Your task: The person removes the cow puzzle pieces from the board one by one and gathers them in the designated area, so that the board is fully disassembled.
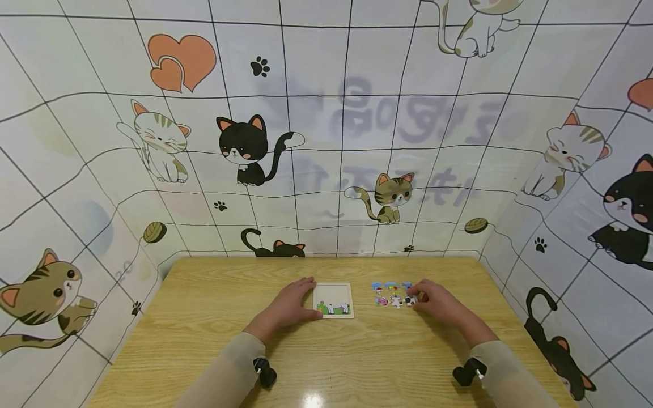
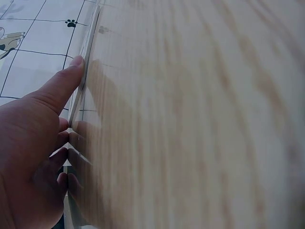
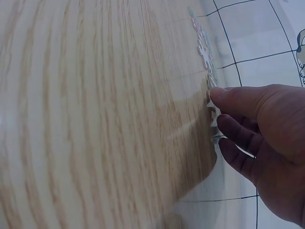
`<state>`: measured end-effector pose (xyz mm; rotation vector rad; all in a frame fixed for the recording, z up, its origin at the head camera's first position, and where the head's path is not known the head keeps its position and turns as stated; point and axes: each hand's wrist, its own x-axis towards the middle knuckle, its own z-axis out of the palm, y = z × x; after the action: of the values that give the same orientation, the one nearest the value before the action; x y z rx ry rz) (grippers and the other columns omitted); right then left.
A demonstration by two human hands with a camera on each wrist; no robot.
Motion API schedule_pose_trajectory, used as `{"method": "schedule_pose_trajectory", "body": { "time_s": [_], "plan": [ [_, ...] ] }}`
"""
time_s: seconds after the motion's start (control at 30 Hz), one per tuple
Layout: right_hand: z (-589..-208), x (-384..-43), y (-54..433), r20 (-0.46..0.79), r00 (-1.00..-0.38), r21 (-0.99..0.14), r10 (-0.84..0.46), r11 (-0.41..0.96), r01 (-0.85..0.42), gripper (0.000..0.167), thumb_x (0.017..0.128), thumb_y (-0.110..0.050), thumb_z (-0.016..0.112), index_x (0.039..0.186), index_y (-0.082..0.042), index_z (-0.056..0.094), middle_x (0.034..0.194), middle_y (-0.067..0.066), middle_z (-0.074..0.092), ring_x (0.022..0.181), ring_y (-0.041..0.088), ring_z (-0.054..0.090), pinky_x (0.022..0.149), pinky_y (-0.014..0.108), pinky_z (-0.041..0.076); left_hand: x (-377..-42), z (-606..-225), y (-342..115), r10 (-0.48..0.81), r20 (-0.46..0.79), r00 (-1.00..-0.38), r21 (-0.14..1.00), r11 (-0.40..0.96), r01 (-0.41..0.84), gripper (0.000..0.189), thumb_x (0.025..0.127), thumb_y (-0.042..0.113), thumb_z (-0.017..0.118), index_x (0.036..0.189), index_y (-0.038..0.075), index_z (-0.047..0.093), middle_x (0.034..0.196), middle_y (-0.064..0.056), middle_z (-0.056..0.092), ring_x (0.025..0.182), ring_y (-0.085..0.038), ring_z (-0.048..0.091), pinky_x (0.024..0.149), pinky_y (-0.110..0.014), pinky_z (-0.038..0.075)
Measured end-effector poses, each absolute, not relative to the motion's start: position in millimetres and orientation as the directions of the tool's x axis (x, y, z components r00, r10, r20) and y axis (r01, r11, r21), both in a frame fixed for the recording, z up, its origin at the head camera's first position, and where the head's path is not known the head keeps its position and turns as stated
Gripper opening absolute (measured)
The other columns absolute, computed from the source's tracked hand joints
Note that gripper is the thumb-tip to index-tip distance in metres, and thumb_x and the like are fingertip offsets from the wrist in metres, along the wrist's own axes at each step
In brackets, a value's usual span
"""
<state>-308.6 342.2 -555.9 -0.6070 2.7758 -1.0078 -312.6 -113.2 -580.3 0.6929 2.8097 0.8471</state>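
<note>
A square puzzle tray with a pale frame lies on the table. Along its lower edge sits a row of picture pieces in green and white. My left hand rests at the tray's left side, fingertips near the upper corner and thumb at the lower one. To the right lie several loose jigsaw pieces in two rows, blue in the back row. My right hand pinches the jigsaw piece with a black-and-white ball at the front right, thumb and forefinger at its edges.
The wooden table ends at the back against a white grid-patterned wall cloth printed with cats. More of the cloth rises at both sides. Dark wrist cameras sit on both sleeves.
</note>
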Motion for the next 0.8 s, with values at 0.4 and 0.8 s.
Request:
{"method": "schedule_pose_trajectory", "body": {
  "time_s": [0.4, 0.8],
  "plan": [
    [-564.9, -312.7, 344.8, 0.004, -0.920, -0.620, -0.393, 0.721, -0.311, 0.025, 0.102, -0.006, 0.080, 0.127, -0.005, 0.076, 0.113, 0.004, 0.064, 0.091, 0.016, 0.058, 0.078, 0.033, 0.054, -314.4, -581.4, -113.2, 0.462, 0.006, -0.887, 0.541, 0.744, 0.392, 0.096, 0.093, 0.056, 0.087, 0.166, 0.007, 0.049, 0.176, -0.010, 0.041, 0.164, -0.037, 0.033, 0.131, -0.061, 0.029],
    [-560.9, -310.8, 343.2, -0.026, -0.929, -0.629, -0.368, 0.729, -0.271, 0.023, 0.103, -0.008, 0.079, 0.126, -0.006, 0.076, 0.118, 0.006, 0.065, 0.099, 0.019, 0.060, 0.085, 0.043, 0.055, -313.5, -580.6, -113.5, 0.462, 0.009, -0.887, 0.545, 0.742, 0.392, 0.095, 0.093, 0.056, 0.087, 0.166, 0.006, 0.049, 0.175, -0.011, 0.041, 0.164, -0.038, 0.033, 0.131, -0.062, 0.029]
  ]
}}
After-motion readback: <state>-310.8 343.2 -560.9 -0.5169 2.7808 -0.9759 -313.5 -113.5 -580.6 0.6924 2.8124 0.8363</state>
